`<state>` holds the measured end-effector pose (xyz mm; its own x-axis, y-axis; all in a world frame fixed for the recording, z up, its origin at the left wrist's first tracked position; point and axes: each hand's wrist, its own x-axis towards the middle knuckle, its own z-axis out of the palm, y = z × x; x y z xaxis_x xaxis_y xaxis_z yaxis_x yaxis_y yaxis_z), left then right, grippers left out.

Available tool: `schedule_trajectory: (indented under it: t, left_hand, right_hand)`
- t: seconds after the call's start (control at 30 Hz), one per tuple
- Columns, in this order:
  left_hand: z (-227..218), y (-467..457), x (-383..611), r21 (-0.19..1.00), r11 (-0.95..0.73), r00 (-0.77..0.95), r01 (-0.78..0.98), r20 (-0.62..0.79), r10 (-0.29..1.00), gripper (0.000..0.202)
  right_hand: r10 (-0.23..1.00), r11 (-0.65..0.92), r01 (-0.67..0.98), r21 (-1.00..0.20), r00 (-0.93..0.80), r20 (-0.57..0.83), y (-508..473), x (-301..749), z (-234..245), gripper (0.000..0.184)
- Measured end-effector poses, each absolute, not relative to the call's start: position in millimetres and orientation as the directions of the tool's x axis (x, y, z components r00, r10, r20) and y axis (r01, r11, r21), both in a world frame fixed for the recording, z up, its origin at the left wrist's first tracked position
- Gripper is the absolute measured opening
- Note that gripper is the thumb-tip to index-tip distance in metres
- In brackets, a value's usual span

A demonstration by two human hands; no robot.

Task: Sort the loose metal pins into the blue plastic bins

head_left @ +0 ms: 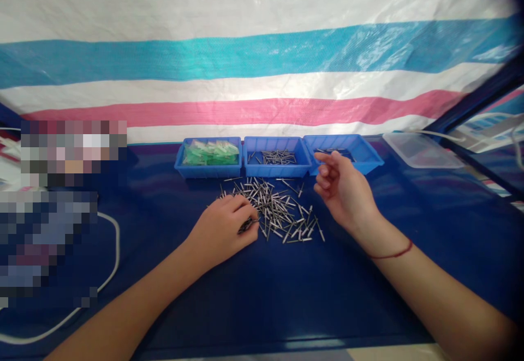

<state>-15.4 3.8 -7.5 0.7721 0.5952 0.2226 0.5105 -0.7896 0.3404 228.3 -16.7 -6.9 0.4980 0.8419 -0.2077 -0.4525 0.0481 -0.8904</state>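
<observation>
A loose pile of small metal pins [278, 208] lies on the dark blue table [262, 295] in front of three blue trays. My left hand [223, 230] rests palm down at the pile's left edge, its fingers curled round a bunch of pins. My right hand [344, 189] hovers just right of the pile, palm turned inward, fingers loosely bent with nothing visible in them. The left tray [208, 156] holds green plastic pieces, the middle tray [276, 156] holds metal pins, and the right tray [347, 151] holds a few pins behind my right hand.
A clear plastic lid or container [421, 151] sits at the right back. A white cable [110, 263] loops over the table's left side. A striped pink, white and blue tarp [262, 66] hangs as a wall behind the trays.
</observation>
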Motion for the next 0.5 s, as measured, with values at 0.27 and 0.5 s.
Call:
schedule_trajectory:
  t: [0.27,0.5]
  left_hand:
    - [-11,2,-13,0.316,-0.807,0.789,0.498,0.220,0.573,0.016]
    - [-3,-4,-8,0.720,-0.556,0.624,0.415,0.219,0.750,0.012]
  right_hand:
    - [0.941,-0.043,-0.146,-0.988,0.327,-0.089,-29,205,-8,0.021]
    - [0.989,0.151,0.283,-0.947,-0.044,0.145,-46,182,-8,0.017]
